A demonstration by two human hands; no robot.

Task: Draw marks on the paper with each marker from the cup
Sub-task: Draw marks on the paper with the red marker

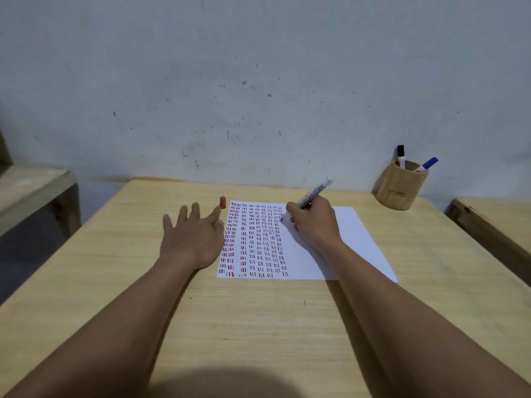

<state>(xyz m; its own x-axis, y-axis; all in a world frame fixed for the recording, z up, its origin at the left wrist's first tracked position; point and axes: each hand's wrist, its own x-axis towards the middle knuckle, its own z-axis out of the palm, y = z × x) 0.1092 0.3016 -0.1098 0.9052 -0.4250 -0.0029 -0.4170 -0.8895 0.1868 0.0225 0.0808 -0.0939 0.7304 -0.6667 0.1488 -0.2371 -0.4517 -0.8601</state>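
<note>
My right hand (311, 222) is closed around the red marker (313, 194), tip on the paper (353, 242) just left of the fingers, barrel slanting up and away to the right. My left hand (191, 239) lies flat and spread, holding nothing, beside the paper's left edge; the red cap (222, 202) stands just past its fingertips. The cup (400, 185) with the black marker (400, 156) and blue marker (428, 164) sits beyond and right of my right hand, the nearer one.

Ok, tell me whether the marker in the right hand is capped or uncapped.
Uncapped. The marker in the right hand shows its bare red tip on the paper, and a red cap stands apart on the table by the left hand.
</note>
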